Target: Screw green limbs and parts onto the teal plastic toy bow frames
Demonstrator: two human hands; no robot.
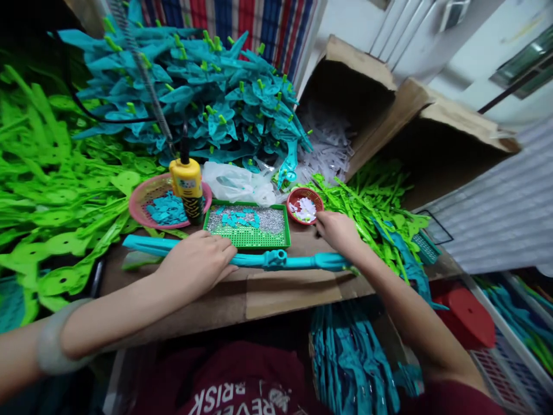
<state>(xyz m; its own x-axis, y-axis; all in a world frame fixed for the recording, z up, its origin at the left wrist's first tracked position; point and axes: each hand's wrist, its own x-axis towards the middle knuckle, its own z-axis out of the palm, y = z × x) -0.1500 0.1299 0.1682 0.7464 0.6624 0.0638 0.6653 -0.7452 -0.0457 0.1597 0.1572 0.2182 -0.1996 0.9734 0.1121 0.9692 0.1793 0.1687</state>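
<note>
In the head view, a worker's left hand [201, 256], at 8 o'clock, gripped a long teal part [302, 263] lying across the bench [298, 288] at 6 o'clock. The right hand [339, 230], between 3 and 4, curled its fingers by the rim of a small red basket [309, 193] of white bits [307, 206]; whether it pinched anything could not be told. Work looked well under way: green-tabbed teal pieces [177, 95] heaped at 10 to 11 seemed done, the gripped part unfinished, the teal stack [354, 357] at 5 perhaps waiting
</note>
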